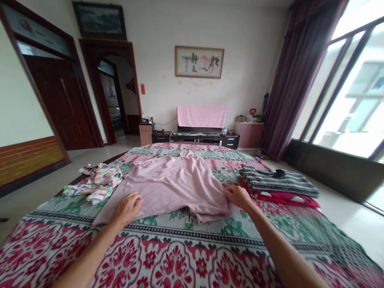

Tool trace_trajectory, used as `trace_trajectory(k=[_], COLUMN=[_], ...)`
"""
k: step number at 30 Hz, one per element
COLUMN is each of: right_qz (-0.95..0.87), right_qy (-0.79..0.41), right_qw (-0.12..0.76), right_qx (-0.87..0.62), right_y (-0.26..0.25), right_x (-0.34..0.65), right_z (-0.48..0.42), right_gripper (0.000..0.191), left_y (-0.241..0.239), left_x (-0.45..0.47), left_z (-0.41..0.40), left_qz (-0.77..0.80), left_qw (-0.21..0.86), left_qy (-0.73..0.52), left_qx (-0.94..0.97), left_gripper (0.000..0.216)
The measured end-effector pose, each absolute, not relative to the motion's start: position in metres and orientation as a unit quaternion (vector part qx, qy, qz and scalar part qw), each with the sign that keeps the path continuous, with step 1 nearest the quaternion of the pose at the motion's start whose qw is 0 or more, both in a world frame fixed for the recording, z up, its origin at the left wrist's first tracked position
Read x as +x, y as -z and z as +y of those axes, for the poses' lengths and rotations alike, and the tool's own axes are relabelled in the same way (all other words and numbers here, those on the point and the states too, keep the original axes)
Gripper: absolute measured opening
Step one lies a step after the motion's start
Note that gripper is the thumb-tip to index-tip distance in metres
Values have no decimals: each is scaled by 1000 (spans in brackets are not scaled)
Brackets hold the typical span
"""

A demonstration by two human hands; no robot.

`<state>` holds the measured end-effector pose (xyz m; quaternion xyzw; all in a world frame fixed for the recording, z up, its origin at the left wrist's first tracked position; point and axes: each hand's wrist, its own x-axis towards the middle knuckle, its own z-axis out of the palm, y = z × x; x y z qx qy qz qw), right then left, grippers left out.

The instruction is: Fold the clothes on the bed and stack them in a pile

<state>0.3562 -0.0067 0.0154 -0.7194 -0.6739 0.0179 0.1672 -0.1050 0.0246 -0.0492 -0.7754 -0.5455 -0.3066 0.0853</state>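
A pale pink garment [174, 182] lies spread flat on a patterned bedspread [180, 248] of red, green and white. My left hand [127, 208] rests on its near left part, fingers curled down onto the cloth. My right hand [238, 196] is at the garment's right edge, fingers bent and pinching the fabric there. Both forearms reach in from the bottom of the view.
A crumpled floral cloth [99, 182] lies left of the garment. A striped grey garment [277, 180] lies on a red one [288, 197] to the right. Beyond the bed stand a low dark cabinet [195, 138] with a pink cover, dark doors at left, and windows with curtains at right.
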Motion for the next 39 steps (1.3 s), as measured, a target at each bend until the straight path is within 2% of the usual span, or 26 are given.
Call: trace_trajectory(k=[4,7,11,14,18,26,32,36,39], right_qz=[-626,-609,-604,-616,-641,-572,-513,-505,-509], right_qy=[-18,-34,-49,-53,-31,-42,-202,-230,-145], right_qw=[171,170,161,160,180,313,466,491,462], right_qx=[-761,-774,-779,-769,-746,-757,-692,-671,-711], right_y=[-1,-2,-6,-5,1,10,21,18,9], right_x=[356,355,354,354,356,376,377,376,380], right_z=[15,33,53,59,59,62,63,60,58], right_gripper=[43,45,41,34,31,39,47,48,41], left_y=[34,15,-3,-2,10,0,-7,-9,-11], left_x=[-79,-30,45,85,109,113,118,117,117], left_z=[13,-8,-38,-46,-41,-57,-63,-63,-63], left_qz=[-498,-423,-298,-270,-292,-244,-263,-283,-277], left_qw=[100,69,22,3,8,-11,-135,-208,-221], left_qy=[333,335,285,242,244,345,339,333,323], left_qx=[-794,-839,-911,-932,-925,-906,-893,-875,-878], left_gripper=[23,22,20,29,12,16,22,23,22])
